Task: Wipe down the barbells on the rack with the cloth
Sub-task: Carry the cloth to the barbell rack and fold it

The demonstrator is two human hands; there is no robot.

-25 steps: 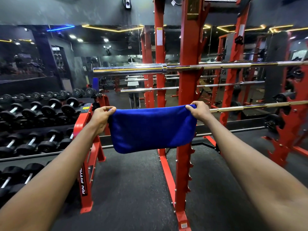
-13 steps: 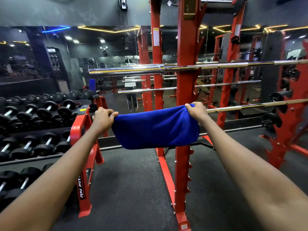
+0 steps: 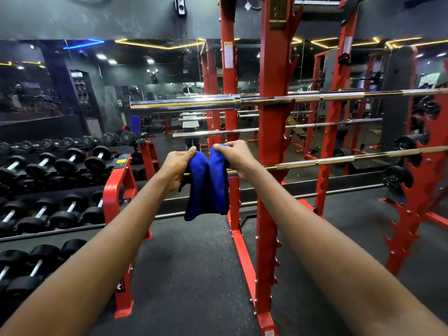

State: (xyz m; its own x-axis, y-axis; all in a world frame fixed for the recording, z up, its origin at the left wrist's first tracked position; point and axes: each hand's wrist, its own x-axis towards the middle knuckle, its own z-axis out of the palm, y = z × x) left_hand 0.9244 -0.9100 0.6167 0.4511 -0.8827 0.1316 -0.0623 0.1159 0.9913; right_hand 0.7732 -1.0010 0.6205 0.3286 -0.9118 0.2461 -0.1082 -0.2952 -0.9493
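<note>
A blue cloth (image 3: 207, 187) hangs folded in half between my hands, in front of the red barbell rack (image 3: 272, 141). My left hand (image 3: 178, 167) grips its left top edge and my right hand (image 3: 236, 157) grips the right top edge, the two hands almost touching. A chrome barbell (image 3: 184, 104) lies across the rack above the hands. A thinner bar (image 3: 339, 123) sits behind it, partly a mirror image. A brass-coloured barbell (image 3: 339, 160) rests lower, just right of my right hand.
A dumbbell rack (image 3: 116, 180) with red ends and several black dumbbells fills the left side. A second red rack post (image 3: 412, 209) with hooks stands at the right. A mirror wall lies behind. Dark rubber floor (image 3: 189, 275) stretches below my arms.
My hands have come together, folding the cloth in half; before, it was stretched wide between them. The view has shifted slightly left.
</note>
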